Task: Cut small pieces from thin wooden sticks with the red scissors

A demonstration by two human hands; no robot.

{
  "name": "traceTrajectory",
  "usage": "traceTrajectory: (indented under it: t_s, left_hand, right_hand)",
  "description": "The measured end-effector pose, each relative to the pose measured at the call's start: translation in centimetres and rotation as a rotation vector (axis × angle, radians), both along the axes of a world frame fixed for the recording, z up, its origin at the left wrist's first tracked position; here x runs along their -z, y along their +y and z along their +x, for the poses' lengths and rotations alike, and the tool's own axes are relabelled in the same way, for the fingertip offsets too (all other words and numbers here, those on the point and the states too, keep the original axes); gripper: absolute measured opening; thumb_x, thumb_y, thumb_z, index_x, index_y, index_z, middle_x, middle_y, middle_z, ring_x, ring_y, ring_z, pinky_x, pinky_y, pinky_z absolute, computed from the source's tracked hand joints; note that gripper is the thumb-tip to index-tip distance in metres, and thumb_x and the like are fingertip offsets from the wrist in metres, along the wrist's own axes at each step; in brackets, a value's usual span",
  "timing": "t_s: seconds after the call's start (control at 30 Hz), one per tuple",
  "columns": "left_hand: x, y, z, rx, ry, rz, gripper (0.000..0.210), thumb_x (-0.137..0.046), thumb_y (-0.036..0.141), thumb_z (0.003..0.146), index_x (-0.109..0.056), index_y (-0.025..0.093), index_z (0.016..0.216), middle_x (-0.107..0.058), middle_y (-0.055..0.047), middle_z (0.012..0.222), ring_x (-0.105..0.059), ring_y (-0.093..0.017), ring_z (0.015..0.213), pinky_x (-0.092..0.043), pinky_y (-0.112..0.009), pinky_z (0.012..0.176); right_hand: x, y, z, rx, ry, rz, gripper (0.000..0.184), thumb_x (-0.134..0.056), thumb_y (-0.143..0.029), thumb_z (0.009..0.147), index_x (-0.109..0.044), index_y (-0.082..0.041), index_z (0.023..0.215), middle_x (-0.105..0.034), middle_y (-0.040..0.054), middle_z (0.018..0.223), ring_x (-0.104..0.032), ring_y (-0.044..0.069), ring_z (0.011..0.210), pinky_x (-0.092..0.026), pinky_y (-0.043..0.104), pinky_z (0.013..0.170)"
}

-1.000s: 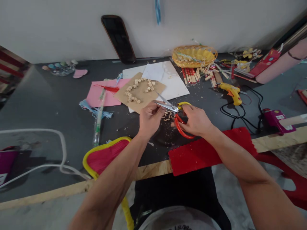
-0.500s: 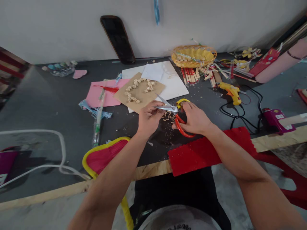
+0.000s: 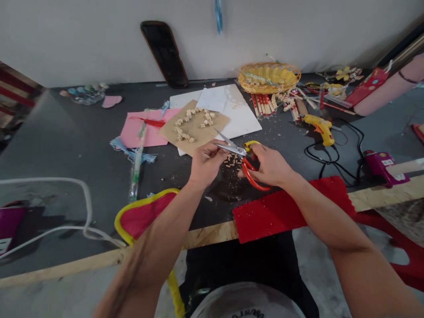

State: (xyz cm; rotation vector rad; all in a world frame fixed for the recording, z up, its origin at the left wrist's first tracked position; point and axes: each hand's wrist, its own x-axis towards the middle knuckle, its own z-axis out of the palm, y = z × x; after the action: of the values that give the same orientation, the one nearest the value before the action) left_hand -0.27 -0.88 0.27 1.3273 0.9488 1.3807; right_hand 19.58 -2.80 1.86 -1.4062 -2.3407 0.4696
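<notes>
My right hand (image 3: 270, 165) grips the scissors (image 3: 241, 151) by their red and yellow handles, with the blades spread apart and pointing left. Close to the blades, my left hand (image 3: 207, 161) is closed in a pinch; what it holds is mostly hidden by the fingers. Beneath the scissors lie several short cut wooden pieces (image 3: 233, 161) and scattered crumbs on the dark tabletop. Just beyond my left hand, a brown card (image 3: 198, 134) carries a curved row of small pale wooden bits (image 3: 180, 132).
White sheets (image 3: 243, 119), a pink sheet (image 3: 132, 132) and blue tassels (image 3: 139, 155) lie around the card. A yellow basket (image 3: 270, 79) and a yellow glue gun (image 3: 319, 128) with black cord are at right. Red cloth (image 3: 268, 216) hangs over the front edge. A phone (image 3: 164, 55) leans against the wall.
Both hands stay in nearly the same place. The scissor blades have shifted very slightly at the left fingertips; the whole view has moved a little.
</notes>
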Motion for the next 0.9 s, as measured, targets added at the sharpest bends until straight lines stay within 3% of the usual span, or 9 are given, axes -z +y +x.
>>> traceTrajectory:
  t_s: [0.3,0.57,0.73,0.9]
  left_hand:
    - [-0.02,-0.18,0.26,-0.022,-0.023,-0.036,0.019,-0.078,0.032,0.071,-0.07,0.016,0.064,-0.064,-0.002,0.071,-0.053,-0.012,0.067,-0.041,-0.023,0.06]
    - [-0.54,-0.07,0.12,0.026,0.008,-0.062,0.009,-0.076,0.022,0.067,-0.069,0.017,0.065,-0.062,0.0,0.066,-0.052,-0.012,0.063,-0.039,-0.024,0.061]
    - [-0.66,-0.01,-0.08,0.041,0.032,-0.066,0.005,-0.072,0.016,0.067,-0.068,0.017,0.064,-0.059,0.001,0.063,-0.049,-0.011,0.06,-0.037,-0.024,0.059]
    - [-0.75,-0.12,-0.03,0.053,-0.037,-0.098,0.009,-0.076,0.021,0.066,-0.068,0.017,0.062,-0.059,0.001,0.062,-0.048,-0.01,0.059,-0.035,-0.024,0.058]
  right_hand:
    - [-0.76,-0.5,-0.23,0.046,-0.133,0.036,0.058,-0.043,-0.071,0.085,-0.052,-0.016,0.101,-0.065,0.011,0.086,-0.063,0.027,0.076,-0.042,0.034,0.065]
    - [-0.34,0.0,0.1,0.03,-0.066,0.029,0.054,-0.055,-0.068,0.079,-0.045,-0.019,0.1,-0.061,0.0133,0.102,-0.059,0.029,0.096,-0.047,0.038,0.075]
    - [-0.17,0.04,0.1,0.014,-0.038,0.041,0.052,-0.057,-0.064,0.079,-0.044,-0.019,0.1,-0.059,0.0144,0.104,-0.057,0.031,0.1,-0.048,0.042,0.081]
    - [-0.08,0.08,0.07,0.021,-0.024,0.075,0.052,-0.058,-0.065,0.078,-0.043,-0.019,0.099,-0.058,0.0154,0.103,-0.056,0.032,0.099,-0.048,0.044,0.082]
